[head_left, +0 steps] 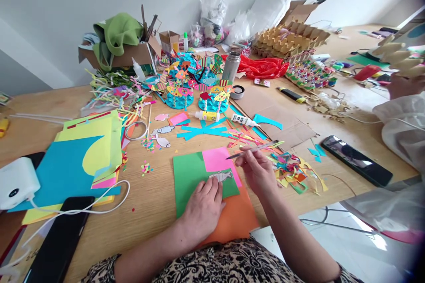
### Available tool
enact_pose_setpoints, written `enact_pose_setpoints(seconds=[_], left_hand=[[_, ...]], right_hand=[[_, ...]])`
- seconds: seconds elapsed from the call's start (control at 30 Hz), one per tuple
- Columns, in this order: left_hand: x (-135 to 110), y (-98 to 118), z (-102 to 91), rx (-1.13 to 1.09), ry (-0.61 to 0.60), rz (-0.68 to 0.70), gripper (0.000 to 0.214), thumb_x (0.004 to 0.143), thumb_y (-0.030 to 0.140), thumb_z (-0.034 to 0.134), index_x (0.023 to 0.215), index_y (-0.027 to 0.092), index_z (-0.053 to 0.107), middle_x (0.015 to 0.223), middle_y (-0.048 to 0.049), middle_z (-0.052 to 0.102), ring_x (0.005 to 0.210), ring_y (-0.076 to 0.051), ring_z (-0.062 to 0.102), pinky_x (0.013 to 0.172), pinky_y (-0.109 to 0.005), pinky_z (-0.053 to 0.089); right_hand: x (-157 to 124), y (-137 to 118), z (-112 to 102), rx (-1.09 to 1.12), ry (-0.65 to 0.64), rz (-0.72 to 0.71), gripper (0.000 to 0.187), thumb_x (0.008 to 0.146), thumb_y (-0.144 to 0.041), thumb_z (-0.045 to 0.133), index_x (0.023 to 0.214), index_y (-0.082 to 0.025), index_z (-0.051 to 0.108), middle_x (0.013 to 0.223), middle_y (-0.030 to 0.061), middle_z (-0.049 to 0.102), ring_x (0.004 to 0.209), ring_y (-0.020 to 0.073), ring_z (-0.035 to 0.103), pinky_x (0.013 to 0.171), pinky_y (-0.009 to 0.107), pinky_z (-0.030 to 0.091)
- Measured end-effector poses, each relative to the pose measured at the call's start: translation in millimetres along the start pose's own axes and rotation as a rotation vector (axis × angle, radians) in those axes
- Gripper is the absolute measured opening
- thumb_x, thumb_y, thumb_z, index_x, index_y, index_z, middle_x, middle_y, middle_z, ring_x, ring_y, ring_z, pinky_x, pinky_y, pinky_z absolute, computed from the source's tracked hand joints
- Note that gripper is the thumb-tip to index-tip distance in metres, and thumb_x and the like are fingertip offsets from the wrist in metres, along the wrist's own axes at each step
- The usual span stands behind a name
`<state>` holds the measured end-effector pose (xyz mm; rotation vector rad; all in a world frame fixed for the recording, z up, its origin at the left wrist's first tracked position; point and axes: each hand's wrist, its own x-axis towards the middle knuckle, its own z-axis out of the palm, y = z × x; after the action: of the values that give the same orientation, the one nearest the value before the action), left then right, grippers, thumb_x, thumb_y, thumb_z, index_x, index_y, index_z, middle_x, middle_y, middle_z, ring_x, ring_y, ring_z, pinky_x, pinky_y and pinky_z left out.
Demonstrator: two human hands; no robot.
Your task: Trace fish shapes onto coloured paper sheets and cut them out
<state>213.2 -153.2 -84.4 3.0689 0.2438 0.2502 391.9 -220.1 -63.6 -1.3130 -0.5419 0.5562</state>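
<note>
My left hand (205, 207) lies flat, its fingertips pressing the near side of a white paper fish cutout (222, 176) with drawn lines. Under the cutout is a green sheet of paper (186, 181), with a pink sheet (215, 159) and an orange sheet (232, 221) partly covered by it. My right hand (258, 169) pinches a slim grey pencil (250, 149) above the pink sheet, its tip pointing left. Whether the tip touches paper, I cannot tell. More fish cutouts (162, 141) lie farther back on the table.
Paper scraps (295, 172) and a dark phone (357, 160) lie to the right. Glue bottles (208, 116), blue paper strips (202, 131) and fish-decorated models (179, 97) stand behind. Stacked coloured paper (66, 159), a cable (109, 210) and a black phone (59, 239) are at left. Another person's sleeve (403, 124) shows at right.
</note>
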Motion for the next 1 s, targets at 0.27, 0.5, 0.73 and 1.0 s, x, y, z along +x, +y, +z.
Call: enact_pose_setpoints(seconds=[0.27,0.5,0.73,1.0], left_hand=[[-2.1,3.4,3.5,0.032,0.026,0.023,0.048,0.094,0.038,0.047,0.125,0.002,0.057,0.127,-0.0194,0.06,0.118,-0.027,0.053,0.097,-0.038,0.04],[-2.0,3.9,1.9,0.024,-0.033,0.019,0.053,0.093,0.041,0.049,0.129,0.002,0.054,0.133,-0.0207,0.055,0.123,-0.028,0.049,0.1,-0.039,0.038],[-2.1,4.3,0.6,0.023,-0.056,0.023,0.053,0.094,0.041,0.048,0.13,0.002,0.053,0.134,-0.0213,0.054,0.126,-0.029,0.046,0.1,-0.04,0.038],[-1.9,3.4,0.5,0.021,-0.026,0.016,0.051,0.094,0.04,0.047,0.128,0.003,0.055,0.132,-0.0195,0.056,0.124,-0.028,0.048,0.1,-0.04,0.038]], right_hand=[[-19.3,21.2,25.6,-0.337,-0.096,-0.061,0.024,0.089,-0.041,0.057,0.083,-0.019,0.062,0.065,0.0002,0.061,0.056,0.0127,0.055,0.052,0.025,0.046],[-20.5,27.4,22.8,-0.557,-0.196,-0.157,0.022,0.094,-0.037,0.047,0.085,-0.021,0.059,0.076,0.0019,0.064,0.065,0.015,0.059,0.059,0.027,0.049],[-20.4,21.7,25.7,-0.597,-0.255,-0.163,0.023,0.095,-0.037,0.043,0.085,-0.021,0.058,0.073,0.0021,0.064,0.065,0.0165,0.059,0.06,0.029,0.048],[-19.1,23.4,26.0,-0.583,-0.27,-0.147,0.022,0.095,-0.036,0.044,0.083,-0.022,0.057,0.069,0.0008,0.062,0.061,0.0157,0.058,0.056,0.028,0.047]])
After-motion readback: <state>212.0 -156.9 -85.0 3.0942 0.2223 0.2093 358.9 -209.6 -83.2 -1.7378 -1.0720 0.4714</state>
